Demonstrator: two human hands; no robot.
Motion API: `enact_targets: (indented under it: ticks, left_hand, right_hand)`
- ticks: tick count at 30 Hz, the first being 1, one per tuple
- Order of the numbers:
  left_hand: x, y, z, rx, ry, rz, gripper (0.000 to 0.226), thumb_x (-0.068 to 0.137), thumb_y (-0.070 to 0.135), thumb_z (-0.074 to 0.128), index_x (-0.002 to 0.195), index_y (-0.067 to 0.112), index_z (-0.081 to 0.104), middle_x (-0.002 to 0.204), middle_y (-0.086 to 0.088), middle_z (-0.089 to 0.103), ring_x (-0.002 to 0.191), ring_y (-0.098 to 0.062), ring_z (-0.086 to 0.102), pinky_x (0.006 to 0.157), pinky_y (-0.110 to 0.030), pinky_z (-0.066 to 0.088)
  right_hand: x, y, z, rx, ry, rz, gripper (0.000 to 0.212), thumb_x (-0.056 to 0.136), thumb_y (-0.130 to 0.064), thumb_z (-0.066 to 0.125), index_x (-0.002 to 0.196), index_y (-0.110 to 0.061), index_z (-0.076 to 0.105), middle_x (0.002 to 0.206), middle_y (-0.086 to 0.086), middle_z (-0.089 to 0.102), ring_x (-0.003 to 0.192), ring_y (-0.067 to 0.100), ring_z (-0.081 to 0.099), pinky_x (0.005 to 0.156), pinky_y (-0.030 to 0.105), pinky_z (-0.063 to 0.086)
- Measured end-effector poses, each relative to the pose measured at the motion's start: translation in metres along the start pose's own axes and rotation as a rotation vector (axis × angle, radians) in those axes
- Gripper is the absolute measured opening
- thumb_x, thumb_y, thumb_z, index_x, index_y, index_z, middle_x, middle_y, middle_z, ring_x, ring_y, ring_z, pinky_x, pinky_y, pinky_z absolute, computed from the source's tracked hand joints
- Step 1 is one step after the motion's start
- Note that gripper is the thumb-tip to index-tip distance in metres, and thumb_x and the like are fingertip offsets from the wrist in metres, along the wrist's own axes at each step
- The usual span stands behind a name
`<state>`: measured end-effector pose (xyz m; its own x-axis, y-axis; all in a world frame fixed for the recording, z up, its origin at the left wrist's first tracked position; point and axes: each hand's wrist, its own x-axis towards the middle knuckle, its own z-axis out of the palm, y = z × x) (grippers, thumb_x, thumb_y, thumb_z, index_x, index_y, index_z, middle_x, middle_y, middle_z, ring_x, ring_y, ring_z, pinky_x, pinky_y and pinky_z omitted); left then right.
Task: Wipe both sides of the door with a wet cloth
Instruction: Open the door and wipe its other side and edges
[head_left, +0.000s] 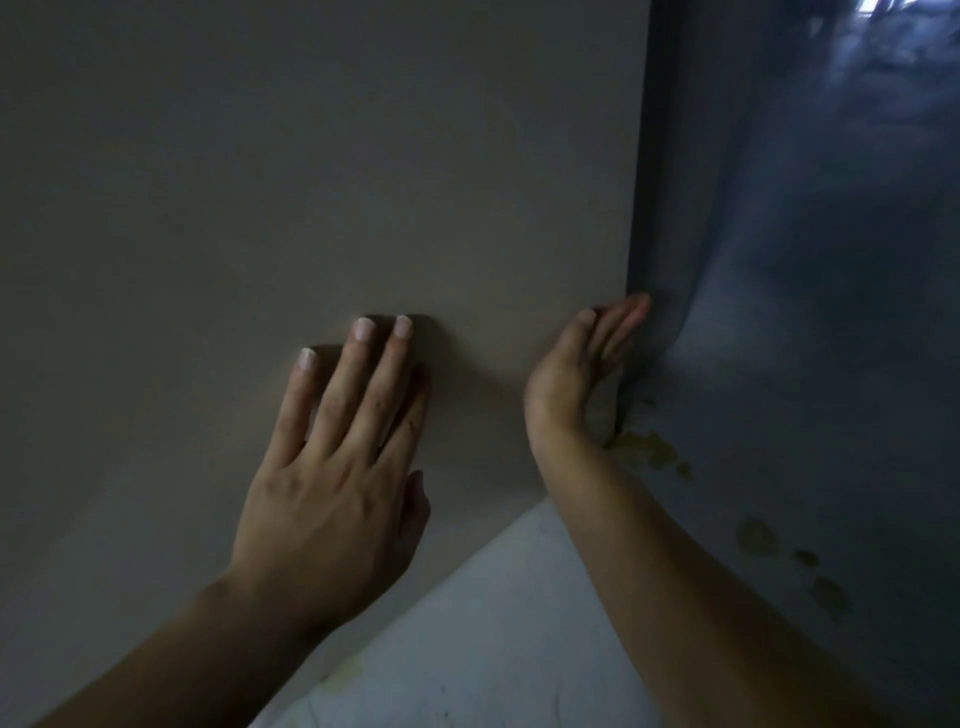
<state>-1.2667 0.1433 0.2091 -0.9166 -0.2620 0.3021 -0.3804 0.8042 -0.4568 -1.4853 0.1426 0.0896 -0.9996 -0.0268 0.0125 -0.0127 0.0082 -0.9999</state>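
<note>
- The left fingers (358, 374) lie straight and a little spread, flat against the plain beige-grey door panel (311, 182), holding nothing. From where I stand, a firm push from that left hand (332, 493) could swing the door away and leave the person off balance.
- The right fingers (618, 322) are stretched almost straight along the door's vertical edge, tips just past it. If the door swings toward a frame, those fingers look the likeliest to get pinched.
- A pale patch (600, 415) sits between the right hand (566, 379) and the edge. It may be the wet cloth, but the room is too dim to tell. If it is, straight fingers only press it, and it could slip down and fall.
- If it is not the cloth, neither hand has one, and bare palms would only smear the panel.
- The door itself stands right in front of the person, filling the left and middle of the scene, with only this near face showing. The far side is hidden, so I judge it easy to forget.
- Low light may leave missed streaks unnoticed.
- Yellowish blotches (649, 452) mark the glossy blue-grey surface (805, 312) beside the door; the pale grey floor (493, 623) lies below. Drips there could make footing slick.
</note>
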Motion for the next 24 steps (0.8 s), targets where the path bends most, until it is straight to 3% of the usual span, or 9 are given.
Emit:
enact_targets:
  ticks: [2, 4, 6, 9, 10, 14, 17, 20, 24]
  left_hand:
    - [0.002, 0.003, 0.005, -0.003, -0.008, 0.011, 0.072, 0.084, 0.034, 0.058, 0.147, 0.000, 0.050, 0.169, -0.018, 0.015, 0.157, -0.036, 0.007, 0.126, -0.057, 0.006]
    - [0.003, 0.006, 0.009, 0.006, -0.020, 0.026, 0.073, 0.085, 0.035, 0.057, 0.149, 0.001, 0.047, 0.169, -0.018, 0.013, 0.158, -0.036, 0.005, 0.126, -0.057, 0.004]
    - [0.003, 0.008, 0.013, 0.003, -0.012, 0.013, 0.073, 0.085, 0.035, 0.057, 0.149, 0.002, 0.047, 0.169, -0.017, 0.014, 0.158, -0.036, 0.004, 0.126, -0.057, 0.001]
    - [0.005, 0.010, 0.016, 0.009, -0.018, 0.002, 0.071, 0.086, 0.036, 0.057, 0.149, 0.003, 0.049, 0.169, -0.016, 0.014, 0.158, -0.035, 0.003, 0.126, -0.056, -0.001]
    - [0.006, 0.010, 0.017, 0.012, -0.018, 0.006, 0.071, 0.086, 0.036, 0.057, 0.149, 0.004, 0.048, 0.170, -0.016, 0.013, 0.158, -0.035, 0.002, 0.125, -0.056, -0.003]
    - [0.006, 0.008, 0.023, 0.022, -0.019, 0.003, 0.077, 0.085, 0.037, 0.057, 0.153, 0.006, 0.041, 0.170, -0.016, 0.010, 0.158, -0.036, -0.001, 0.124, -0.055, -0.008]
    - [0.006, 0.009, 0.024, 0.011, -0.013, -0.009, 0.077, 0.085, 0.037, 0.056, 0.154, 0.006, 0.040, 0.170, -0.015, 0.008, 0.158, -0.036, -0.001, 0.124, -0.054, -0.010]
    - [0.007, 0.011, 0.025, 0.021, 0.007, -0.014, 0.076, 0.085, 0.035, 0.057, 0.153, 0.006, 0.042, 0.170, -0.015, 0.009, 0.158, -0.036, 0.000, 0.124, -0.056, -0.008]
    - [0.008, 0.012, 0.027, 0.014, 0.018, -0.016, 0.075, 0.084, 0.034, 0.058, 0.152, 0.006, 0.045, 0.170, -0.014, 0.009, 0.158, -0.036, -0.001, 0.124, -0.055, -0.009]
  right_hand:
    - [-0.008, -0.002, 0.001, 0.017, -0.022, -0.171, 0.072, 0.099, -0.049, 0.016, 0.160, -0.013, 0.001, 0.166, -0.008, -0.003, 0.155, 0.014, 0.001, 0.124, 0.034, -0.004]
    - [-0.024, 0.029, -0.002, 0.009, -0.072, -0.218, 0.067, 0.102, -0.044, 0.021, 0.157, -0.012, 0.000, 0.164, -0.005, -0.004, 0.154, 0.013, -0.001, 0.127, 0.039, -0.003]
    - [-0.026, 0.067, -0.007, 0.044, -0.096, -0.076, 0.067, 0.105, -0.037, 0.030, 0.157, -0.003, 0.005, 0.166, 0.006, -0.003, 0.157, 0.022, 0.001, 0.126, 0.034, 0.001]
    - [-0.007, 0.069, -0.011, 0.119, -0.058, 0.358, 0.061, 0.111, -0.027, 0.038, 0.158, 0.003, 0.014, 0.170, 0.017, 0.005, 0.157, 0.026, 0.012, 0.119, 0.021, 0.007]
    - [-0.003, 0.056, -0.012, 0.152, -0.048, 0.350, 0.064, 0.109, -0.034, 0.034, 0.159, 0.001, 0.015, 0.171, 0.015, 0.006, 0.157, 0.024, 0.012, 0.122, 0.023, 0.007]
    - [-0.017, -0.010, -0.005, 0.077, -0.121, -0.296, 0.066, 0.104, -0.041, 0.022, 0.157, -0.010, -0.003, 0.164, -0.003, -0.008, 0.157, 0.023, -0.006, 0.125, 0.034, -0.011]
    - [-0.017, 0.012, -0.004, -0.011, -0.104, -0.423, 0.061, 0.104, -0.037, 0.026, 0.151, -0.008, 0.000, 0.167, 0.021, 0.001, 0.156, 0.037, 0.000, 0.125, 0.034, -0.011]
    - [-0.018, 0.092, -0.012, 0.003, -0.140, -0.167, 0.081, 0.098, -0.049, 0.028, 0.156, 0.000, 0.003, 0.167, 0.019, -0.001, 0.156, 0.031, 0.003, 0.124, 0.022, -0.006]
    - [-0.004, 0.131, -0.019, 0.186, -0.167, 0.325, 0.106, 0.081, -0.072, 0.031, 0.162, -0.009, 0.001, 0.171, 0.008, -0.006, 0.158, 0.020, 0.002, 0.128, 0.040, 0.004]
